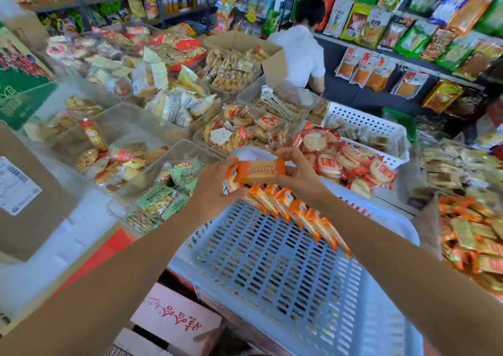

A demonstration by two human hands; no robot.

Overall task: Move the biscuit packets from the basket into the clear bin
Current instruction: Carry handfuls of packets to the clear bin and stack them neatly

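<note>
L hand (211,191), R hand (298,176): pkts (258,172) (over basket (272,263))

Biscuit packets (258,172), orange wrappers: small stack held flat between left hand (215,189) and right hand (296,170), above the far end of the basket (272,260). Row of packets (294,208) on edge, overlapping, across the slotted white basket floor. Clear bin (427,227) at right holds loose orange packets

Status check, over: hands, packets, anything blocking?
Left grip and right grip hold orange packets over basket. Packet row left inside. Clear bin to the right, nothing blocking.
</note>
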